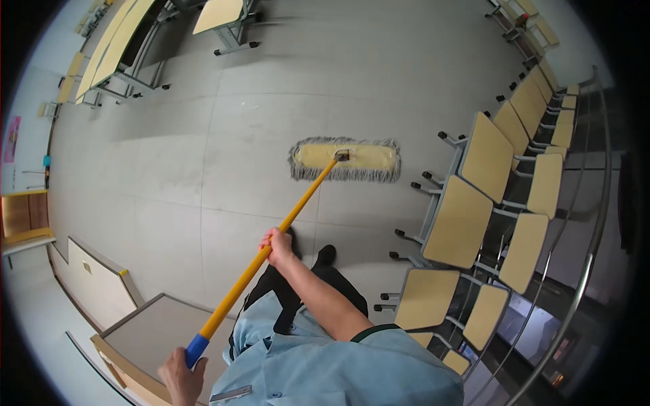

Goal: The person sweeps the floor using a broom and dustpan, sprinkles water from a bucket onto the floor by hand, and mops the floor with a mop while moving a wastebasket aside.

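Observation:
A flat dust mop (376, 157) with a yellow top and grey fringe lies on the tiled floor ahead of my feet. Its long yellow handle (237, 291) slants down to the lower left and ends in a blue grip (196, 349). Around the middle of the handle, my right hand (276, 247) is closed. My left hand (183, 375) is wrapped round the blue end at the lower left.
Chairs (457, 220) with pale seats and grey legs line the right side, beside a metal rail (588, 271). Desks (122, 47) stand at the upper left, another desk (218, 15) at the top. A cabinet (162, 331) is at the lower left.

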Motion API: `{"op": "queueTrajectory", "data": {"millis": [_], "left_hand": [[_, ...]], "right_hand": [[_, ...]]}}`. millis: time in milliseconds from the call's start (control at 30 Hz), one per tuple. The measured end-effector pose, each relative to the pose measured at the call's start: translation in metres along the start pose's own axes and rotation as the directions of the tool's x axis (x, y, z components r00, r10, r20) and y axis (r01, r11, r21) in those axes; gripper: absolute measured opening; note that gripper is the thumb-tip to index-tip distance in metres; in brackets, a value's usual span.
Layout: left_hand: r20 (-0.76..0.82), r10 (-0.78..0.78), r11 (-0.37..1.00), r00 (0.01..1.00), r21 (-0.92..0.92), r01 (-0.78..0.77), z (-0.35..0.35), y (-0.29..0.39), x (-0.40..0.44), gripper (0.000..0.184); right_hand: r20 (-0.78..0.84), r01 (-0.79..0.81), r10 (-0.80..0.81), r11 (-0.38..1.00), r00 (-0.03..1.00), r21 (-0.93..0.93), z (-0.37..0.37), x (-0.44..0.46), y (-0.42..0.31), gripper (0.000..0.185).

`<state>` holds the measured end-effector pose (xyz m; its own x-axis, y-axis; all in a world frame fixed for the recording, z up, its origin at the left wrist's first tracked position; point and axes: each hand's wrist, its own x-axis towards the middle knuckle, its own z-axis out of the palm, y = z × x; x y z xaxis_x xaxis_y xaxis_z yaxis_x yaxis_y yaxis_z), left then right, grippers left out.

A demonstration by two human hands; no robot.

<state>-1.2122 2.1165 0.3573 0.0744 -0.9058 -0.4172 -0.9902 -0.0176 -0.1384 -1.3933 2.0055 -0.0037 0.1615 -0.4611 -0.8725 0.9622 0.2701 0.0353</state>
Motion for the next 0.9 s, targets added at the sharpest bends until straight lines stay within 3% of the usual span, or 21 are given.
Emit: {"op": "queueTrajectory", "data": {"millis": [67, 133, 267, 333, 433, 533, 667, 900], "left_hand": [[0.282, 0.034, 0.985, 0.959, -0.170, 0.015, 0.016, 0.027, 0.039, 0.038], [0.426, 0.128, 0.944, 0.896, -0.330, 0.022, 0.032, 0.055, 0.070, 0.035], [0.447, 0.267, 0.933, 0.854, -0.343, -0.113, 0.046, 0.119, 0.139, 0.032], [0.430, 0.304, 0.925, 0.850, -0.345, -0.157, 0.039, 0.156, 0.188, 0.031], [0.398, 0.353, 0.914, 0.847, -0.341, -0.220, 0.034, 0.210, 0.253, 0.028], [0.339, 0.471, 0.876, 0.814, -0.291, -0.385, 0.037, 0.258, 0.291, 0.025], [0.408, 0.498, 0.867, 0.766, -0.226, -0.444, 0.012, 0.302, 0.338, 0.021], [0.390, 0.531, 0.840, 0.752, -0.125, -0.528, -0.049, 0.416, 0.394, 0.020]], "right_hand": [[0.031, -0.019, 0.018, 1.000, 0.999, 0.006, -0.009, 0.040, -0.044, 0.012], [-0.029, 0.051, -0.054, 0.994, 0.998, -0.098, -0.009, 0.058, -0.088, 0.012], [-0.007, 0.108, -0.109, 0.991, 0.994, -0.075, 0.001, 0.107, -0.188, 0.011], [-0.113, 0.234, -0.256, 0.955, 0.960, -0.183, 0.033, 0.109, -0.241, 0.010], [-0.164, 0.327, -0.376, 0.908, 0.912, -0.261, 0.050, 0.133, -0.317, 0.010], [-0.257, 0.357, -0.429, 0.890, 0.866, -0.283, 0.057, 0.130, -0.386, 0.009], [-0.306, 0.372, -0.437, 0.895, 0.846, -0.247, 0.064, 0.132, -0.437, 0.007], [-0.351, 0.430, -0.448, 0.893, 0.822, -0.133, 0.082, 0.142, -0.557, 0.009]]}}
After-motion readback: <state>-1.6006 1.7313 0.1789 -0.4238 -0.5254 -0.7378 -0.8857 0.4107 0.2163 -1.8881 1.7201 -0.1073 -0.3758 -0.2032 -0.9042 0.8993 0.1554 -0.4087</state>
